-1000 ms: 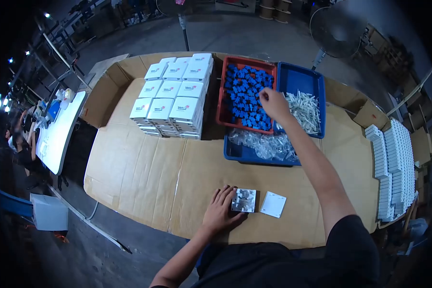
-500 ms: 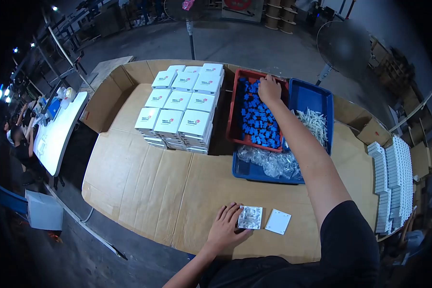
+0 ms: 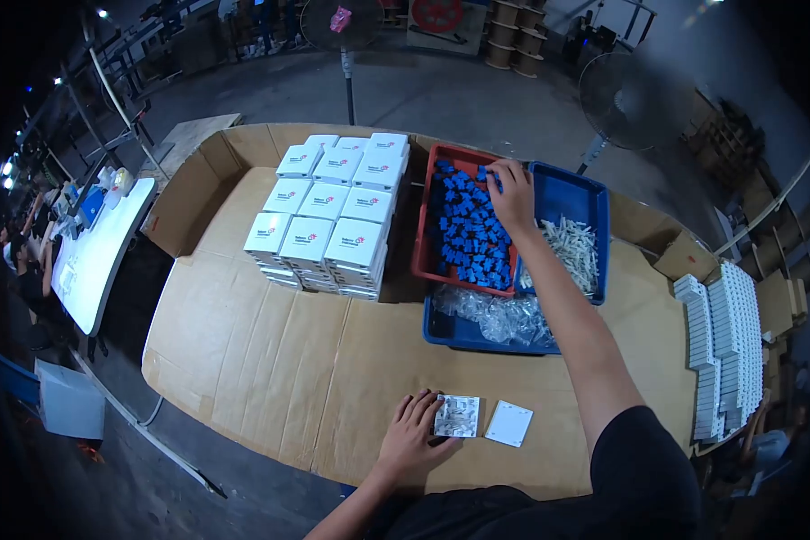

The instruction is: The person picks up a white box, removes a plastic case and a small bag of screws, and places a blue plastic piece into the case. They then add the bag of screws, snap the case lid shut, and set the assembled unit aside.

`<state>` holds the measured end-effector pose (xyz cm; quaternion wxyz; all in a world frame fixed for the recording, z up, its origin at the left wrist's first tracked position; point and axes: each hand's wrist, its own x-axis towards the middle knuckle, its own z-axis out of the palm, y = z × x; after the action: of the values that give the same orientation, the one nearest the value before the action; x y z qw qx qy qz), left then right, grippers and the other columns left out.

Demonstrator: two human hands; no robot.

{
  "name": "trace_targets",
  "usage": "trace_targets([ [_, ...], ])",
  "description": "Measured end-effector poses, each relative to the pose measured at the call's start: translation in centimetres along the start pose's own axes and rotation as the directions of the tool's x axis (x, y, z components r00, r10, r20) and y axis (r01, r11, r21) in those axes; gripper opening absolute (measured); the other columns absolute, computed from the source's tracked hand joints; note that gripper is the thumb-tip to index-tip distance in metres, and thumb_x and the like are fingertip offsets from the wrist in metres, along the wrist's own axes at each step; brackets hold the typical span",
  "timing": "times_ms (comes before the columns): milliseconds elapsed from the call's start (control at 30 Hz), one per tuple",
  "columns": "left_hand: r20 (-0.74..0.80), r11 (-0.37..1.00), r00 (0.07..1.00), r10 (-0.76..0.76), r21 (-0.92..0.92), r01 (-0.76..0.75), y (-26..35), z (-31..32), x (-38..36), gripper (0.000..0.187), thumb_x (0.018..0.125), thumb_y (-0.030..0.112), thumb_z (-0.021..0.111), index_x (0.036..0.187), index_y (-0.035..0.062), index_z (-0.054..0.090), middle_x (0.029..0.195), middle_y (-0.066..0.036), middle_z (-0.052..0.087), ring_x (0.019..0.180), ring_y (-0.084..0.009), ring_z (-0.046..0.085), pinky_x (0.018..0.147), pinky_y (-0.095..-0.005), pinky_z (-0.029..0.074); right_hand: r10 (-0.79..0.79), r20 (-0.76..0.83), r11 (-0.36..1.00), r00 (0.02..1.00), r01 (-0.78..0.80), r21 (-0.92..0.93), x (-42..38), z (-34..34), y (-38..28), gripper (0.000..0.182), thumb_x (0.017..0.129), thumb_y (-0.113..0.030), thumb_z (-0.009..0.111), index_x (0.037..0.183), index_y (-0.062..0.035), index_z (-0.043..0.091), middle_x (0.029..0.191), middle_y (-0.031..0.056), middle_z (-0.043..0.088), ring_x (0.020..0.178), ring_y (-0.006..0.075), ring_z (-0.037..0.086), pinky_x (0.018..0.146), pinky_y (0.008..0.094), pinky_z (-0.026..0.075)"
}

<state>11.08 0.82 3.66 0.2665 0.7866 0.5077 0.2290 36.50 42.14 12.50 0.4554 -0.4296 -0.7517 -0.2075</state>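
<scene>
My left hand point(image 3: 412, 438) grips the left side of an open white square plastic box point(image 3: 459, 417), fingers at its upper left and thumb along its lower edge. Small fittings or clear film lie inside, too fine to make out. Just right of it a flat white square cover point(image 3: 509, 423) lies on the cardboard. My right hand point(image 3: 513, 200) is stretched over the right side of a red bin point(image 3: 420, 238) full of small blue plastic parts point(image 3: 468, 225). Its fingers are pinched together, with a blue part showing at the fingertips.
Stacked white boxes with printed lids point(image 3: 319, 211) stand left of the red bin. A blue tray point(image 3: 594, 193) holds pale slim pieces; another blue tray point(image 3: 436, 331) holds clear plastic bags point(image 3: 495, 315). White stacked pieces point(image 3: 724, 351) stand far right. People work at a white table point(image 3: 103, 261) at left.
My right hand has lifted slightly from among the blue parts, its fingers more visible. The whole view has shifted a little. My left hand stays on the white box.
</scene>
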Motion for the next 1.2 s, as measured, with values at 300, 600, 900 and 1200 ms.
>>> trace_targets([
  [300,0.027,0.999,1.0,0.014,0.045,-0.015,0.6,0.3,0.0,0.083,0.084,0.054,0.076,0.143,0.0006,0.052,0.152,-0.018,0.05,0.151,-0.033,0.038,0.127,-0.0506,0.023,-0.205,-0.236,0.975,0.95,0.219,0.037,-0.5,-19.2,-9.4,0.037,0.075,0.005,0.083,0.105,-0.0122,0.07,0.119,0.0057,0.069,0.088,0.0173,0.065,0.083,0.0353,0.045],
  [600,-0.048,0.996,0.997,0.057,0.066,-0.054,-0.5,2.2,-0.5,0.086,0.081,0.044,0.081,0.147,0.0009,0.047,0.151,-0.019,0.05,0.146,-0.037,0.042,0.126,-0.0523,0.027,0.473,0.649,0.328,0.596,-0.803,0.498,-10.2,-20.3,-10.6,0.037,0.099,-0.005,0.069,0.136,-0.0009,0.062,0.104,0.0105,0.069,0.083,0.0163,0.071,0.073,0.0299,0.058],
  [900,-0.042,0.998,0.999,0.017,0.059,-0.014,-0.3,2.0,-0.4,0.093,0.083,0.051,0.079,0.152,0.0031,0.041,0.152,-0.017,0.05,0.15,-0.0323,0.04,0.127,-0.0495,0.025,0.432,0.896,-0.549,0.098,-0.76,0.348,-28.3,-21.6,-19.8,0.033,0.095,-0.002,0.072,0.127,0.0013,0.066,0.111,0.0077,0.069,0.103,0.0167,0.067,0.097,0.0325,0.054],
  [1200,-0.059,0.996,0.997,0.041,0.086,-0.036,-1.1,2.5,-0.4,0.097,0.083,0.052,0.08,0.154,0.0019,0.038,0.151,-0.015,0.051,0.149,-0.0295,0.041,0.127,-0.0479,0.026,0.536,0.749,0.302,0.389,-0.917,0.26,-26.3,-20.9,-23.9,0.033,0.09,0.004,0.073,0.122,0.0004,0.066,0.109,0.0116,0.07,0.096,0.0183,0.07,0.085,0.0323,0.057],
])
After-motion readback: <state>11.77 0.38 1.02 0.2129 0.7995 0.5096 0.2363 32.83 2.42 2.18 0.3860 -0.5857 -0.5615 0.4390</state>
